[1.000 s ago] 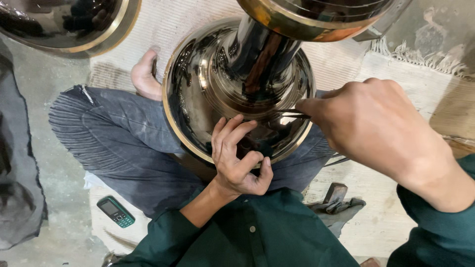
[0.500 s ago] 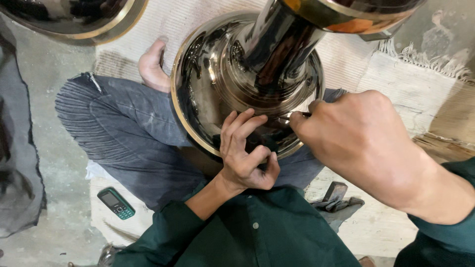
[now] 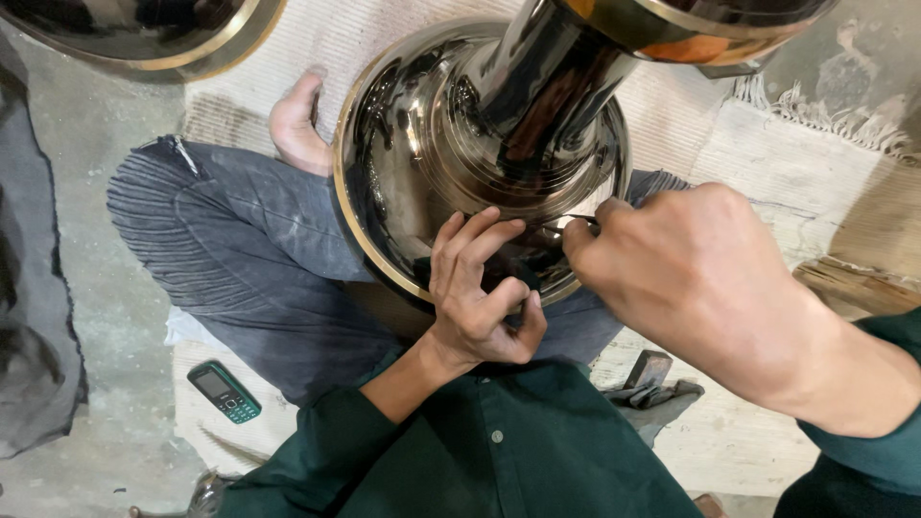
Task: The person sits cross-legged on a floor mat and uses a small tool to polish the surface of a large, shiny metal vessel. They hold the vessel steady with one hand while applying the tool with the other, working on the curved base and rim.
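A large polished dark metal vessel base (image 3: 413, 144) with a gold rim lies across my lap, its thick column (image 3: 547, 77) rising toward the camera. My left hand (image 3: 480, 297) rests on the base near its front rim. Its upper fingers are spread on the metal, and thumb and lower fingers pinch what looks like a small dark pad (image 3: 513, 278). My right hand (image 3: 691, 278) is closed around a thin metal tool (image 3: 576, 226). The tool's tip touches the base just right of the left fingers.
A second gold-rimmed vessel (image 3: 144, 34) sits at the top left. A green phone (image 3: 224, 391) lies on the floor by my left knee. A small block and grey rag (image 3: 650, 379) lie on the woven mat (image 3: 787, 173). My bare foot (image 3: 297, 120) touches the base.
My right hand has moved left along the base, closer to my left hand. The left hand's fingers have spread a little and stayed near the front rim.
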